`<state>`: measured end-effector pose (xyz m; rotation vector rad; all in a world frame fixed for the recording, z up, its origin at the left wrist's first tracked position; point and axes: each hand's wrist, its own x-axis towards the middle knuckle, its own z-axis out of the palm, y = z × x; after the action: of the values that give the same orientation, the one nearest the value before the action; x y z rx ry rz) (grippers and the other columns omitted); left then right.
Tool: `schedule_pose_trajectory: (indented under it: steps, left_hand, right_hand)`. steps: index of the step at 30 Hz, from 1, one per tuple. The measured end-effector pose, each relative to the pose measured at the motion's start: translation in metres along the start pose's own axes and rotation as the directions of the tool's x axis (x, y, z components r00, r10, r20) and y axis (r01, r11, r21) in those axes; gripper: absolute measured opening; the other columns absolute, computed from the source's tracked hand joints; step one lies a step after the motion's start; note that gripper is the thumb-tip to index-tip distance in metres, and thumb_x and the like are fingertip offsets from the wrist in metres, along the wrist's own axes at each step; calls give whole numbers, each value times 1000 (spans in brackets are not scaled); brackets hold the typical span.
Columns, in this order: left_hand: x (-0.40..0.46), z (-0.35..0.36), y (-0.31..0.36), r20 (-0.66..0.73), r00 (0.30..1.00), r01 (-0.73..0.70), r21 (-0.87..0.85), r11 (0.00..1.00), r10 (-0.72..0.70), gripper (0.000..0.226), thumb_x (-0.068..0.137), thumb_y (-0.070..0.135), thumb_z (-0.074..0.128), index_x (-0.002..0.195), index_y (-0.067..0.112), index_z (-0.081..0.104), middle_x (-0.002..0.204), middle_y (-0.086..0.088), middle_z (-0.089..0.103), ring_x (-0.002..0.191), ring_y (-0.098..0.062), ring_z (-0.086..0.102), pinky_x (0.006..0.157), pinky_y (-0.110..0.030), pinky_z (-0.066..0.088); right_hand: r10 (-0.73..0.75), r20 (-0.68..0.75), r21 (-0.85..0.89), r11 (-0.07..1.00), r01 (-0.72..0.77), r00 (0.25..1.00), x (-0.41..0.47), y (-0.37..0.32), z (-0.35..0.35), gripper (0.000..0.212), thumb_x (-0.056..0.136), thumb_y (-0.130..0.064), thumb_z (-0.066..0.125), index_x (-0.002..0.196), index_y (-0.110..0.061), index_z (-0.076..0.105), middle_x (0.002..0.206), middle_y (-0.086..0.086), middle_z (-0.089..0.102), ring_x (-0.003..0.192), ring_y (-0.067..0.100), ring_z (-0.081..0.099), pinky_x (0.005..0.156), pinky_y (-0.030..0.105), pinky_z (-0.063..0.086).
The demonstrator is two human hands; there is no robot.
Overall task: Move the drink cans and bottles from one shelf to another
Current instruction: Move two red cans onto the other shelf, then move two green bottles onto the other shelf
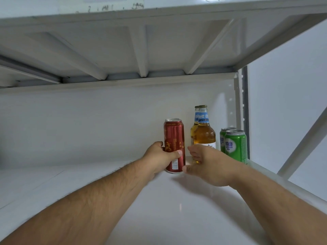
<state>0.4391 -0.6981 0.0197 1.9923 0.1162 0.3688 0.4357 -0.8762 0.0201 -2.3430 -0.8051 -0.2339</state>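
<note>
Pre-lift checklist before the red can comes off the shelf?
1. Left hand grips red can: ok.
2. Can upright on the shelf: ok.
3. Right hand holding something: cannot tell; it is in front of the front bottle, fingers loosely curled.
4. Space left of the can: ok.
5. Green cans stand apart from both hands: ok.

Soft, even light is filling the view; the shelf is showing faint glare, and edges are bowing.
</note>
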Motion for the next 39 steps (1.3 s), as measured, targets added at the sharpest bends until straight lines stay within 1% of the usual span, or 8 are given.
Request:
schedule_pose_trajectory:
  steps: [3,6,9,15,18,21,25,39]
  left_hand:
    - [-7,-16,4,-9,1000,-10,245,969,12,90,93,34,74,163,14,21,164,-7,38,145,-26,45,110,-33,39]
    - [-21,-38,4,3,997,-66,637,768,83,91,94,45,67,165,19,16,168,-4,30,150,-25,37,119,-36,36]
    - [-40,-60,4,-4,995,-54,813,580,98,81,97,52,58,163,22,20,167,-3,31,149,-26,38,118,-40,38]
    - [-85,-106,-3,-71,996,31,840,542,54,79,98,56,51,164,26,20,169,2,27,152,-23,33,120,-40,35]
    - [-115,-134,-9,-105,993,59,843,534,57,78,99,56,50,164,26,20,169,2,28,151,-23,34,119,-39,36]
    - [-153,-173,-20,-148,987,96,841,533,57,78,99,56,50,164,26,19,169,2,27,152,-24,34,119,-39,36]
    - [-212,-237,-41,-225,974,180,827,533,20,79,99,57,49,165,27,18,170,2,26,151,-24,34,119,-38,35]
    - [-389,-438,-111,-515,850,490,695,527,-111,78,99,58,50,164,29,19,170,3,27,151,-23,35,119,-41,38]
  right_hand:
    - [-9,21,-68,998,10,1000,-6,-7,-2,34,91,-42,68,123,-33,59,114,-9,64,104,11,62,87,27,52]
    - [-51,58,-170,984,60,997,-13,-17,-3,21,96,-40,62,115,-31,58,98,-12,61,88,6,60,68,19,46]
    - [-60,107,-269,959,87,992,-16,-27,-2,25,98,-38,55,119,-24,57,110,-1,63,96,18,60,80,30,51]
    - [-76,100,-406,907,111,992,-28,-65,10,28,94,-51,53,98,-23,50,98,0,61,87,21,59,76,37,50]
    - [-86,144,-416,898,139,986,-37,-100,17,42,96,-57,47,120,-23,50,109,-1,59,103,25,59,85,37,49]
    - [-139,161,-432,880,196,977,-47,-148,35,73,97,-61,42,156,-20,28,155,2,42,139,24,42,111,38,38]
    - [-238,208,-379,875,302,949,-54,-228,79,77,97,-63,38,159,-21,19,163,-1,28,147,22,31,117,39,31]
    - [-393,360,-297,811,504,846,-80,-452,232,77,98,-62,39,159,-19,19,162,2,31,144,25,36,113,40,36]
